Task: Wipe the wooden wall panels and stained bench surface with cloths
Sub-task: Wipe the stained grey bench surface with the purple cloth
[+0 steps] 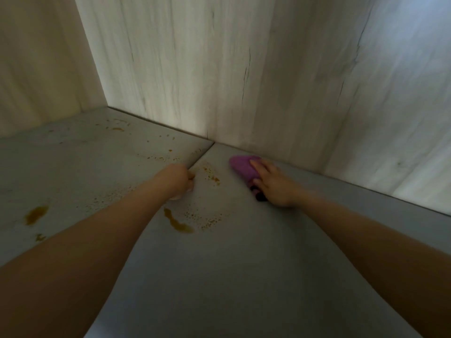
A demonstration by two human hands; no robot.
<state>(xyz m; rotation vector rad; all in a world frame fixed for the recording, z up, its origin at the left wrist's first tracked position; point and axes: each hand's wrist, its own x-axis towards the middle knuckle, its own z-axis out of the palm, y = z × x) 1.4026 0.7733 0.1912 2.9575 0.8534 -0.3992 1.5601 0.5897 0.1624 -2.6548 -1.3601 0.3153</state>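
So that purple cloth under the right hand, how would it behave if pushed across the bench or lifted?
The purple cloth looks soft and bunched, so lifted it would probably flop and unfold. Under the right hand, which lies flat on it, it would likely slide over the smooth bench, perhaps crumpling at its front edge. It is unlikely to roll.

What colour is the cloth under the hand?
The cloth under the right hand is pinkish purple, seen in the head view.

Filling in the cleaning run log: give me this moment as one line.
right hand: pressing pink cloth on bench near wall panel | left hand: fist on bench, cloth unclear | brown stains: unwiped
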